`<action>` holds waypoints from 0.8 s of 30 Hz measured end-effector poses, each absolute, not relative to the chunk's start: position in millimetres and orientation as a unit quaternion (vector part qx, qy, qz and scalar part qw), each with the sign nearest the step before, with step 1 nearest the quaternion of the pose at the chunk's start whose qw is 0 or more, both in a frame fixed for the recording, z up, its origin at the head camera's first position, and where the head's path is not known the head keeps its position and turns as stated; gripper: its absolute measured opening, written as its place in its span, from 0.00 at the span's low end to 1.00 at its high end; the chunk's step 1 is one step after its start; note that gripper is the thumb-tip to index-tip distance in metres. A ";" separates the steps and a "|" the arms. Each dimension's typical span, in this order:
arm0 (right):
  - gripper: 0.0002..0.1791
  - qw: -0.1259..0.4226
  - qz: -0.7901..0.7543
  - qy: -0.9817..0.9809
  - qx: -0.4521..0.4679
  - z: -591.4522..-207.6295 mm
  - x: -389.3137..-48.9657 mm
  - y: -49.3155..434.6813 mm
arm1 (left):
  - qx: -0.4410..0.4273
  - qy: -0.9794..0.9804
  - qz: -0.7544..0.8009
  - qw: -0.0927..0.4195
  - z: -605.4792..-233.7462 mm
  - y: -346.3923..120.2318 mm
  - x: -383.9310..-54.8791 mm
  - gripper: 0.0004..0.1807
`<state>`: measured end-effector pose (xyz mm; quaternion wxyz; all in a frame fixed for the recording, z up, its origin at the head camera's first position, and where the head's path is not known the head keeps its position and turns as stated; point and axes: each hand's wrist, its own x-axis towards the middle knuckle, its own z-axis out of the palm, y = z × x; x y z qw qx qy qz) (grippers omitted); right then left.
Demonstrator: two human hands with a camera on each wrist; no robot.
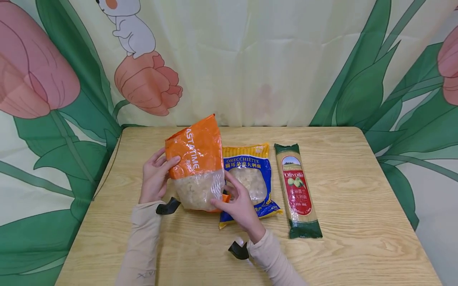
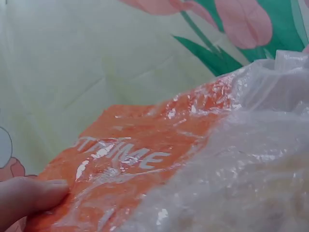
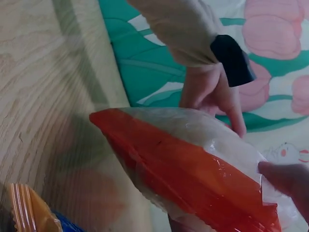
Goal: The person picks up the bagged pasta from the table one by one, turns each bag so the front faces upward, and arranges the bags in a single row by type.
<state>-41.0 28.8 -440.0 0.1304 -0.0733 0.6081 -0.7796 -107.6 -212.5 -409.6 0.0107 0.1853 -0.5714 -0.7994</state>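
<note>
An orange and clear pasta bag [image 1: 195, 159], lettered "ASTATIME" in white, is held up tilted between both hands. My left hand [image 1: 154, 174] grips its left edge, thumb on the orange front. At the lower right edge, my right hand [image 1: 240, 201] pinches the bag, thumb across the clear part; its other fingers are partly hidden behind. Pale pasta shows through the clear plastic, though its shape is blurred. The left wrist view has the left thumb [image 2: 34, 195] on the bag's orange film [image 2: 120, 150]. From the right wrist, the bag's orange bottom [image 3: 188, 164] faces the camera.
A blue and yellow orecchiette bag [image 1: 250, 180] lies on the wooden table [image 1: 350, 190], partly covered by the raised bag. To its right lies a long spaghetti pack [image 1: 298, 190] with green ends and a red label. A floral curtain [image 1: 250, 79] hangs behind the table.
</note>
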 end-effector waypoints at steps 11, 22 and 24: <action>0.45 0.118 -0.775 0.611 -0.105 -444.7 -38.8 28.3 | 0.157 -0.561 -0.812 -0.018 -408.4 -227.9 -102.6 0.20; 0.41 0.078 -0.741 0.663 -0.073 -452.7 -32.6 16.3 | 0.195 -0.582 -0.789 0.004 -410.9 -235.4 -103.6 0.33; 0.40 0.070 -0.737 0.669 -0.068 -455.2 -31.3 14.4 | 0.199 -0.585 -0.786 0.006 -413.0 -236.0 -103.5 0.34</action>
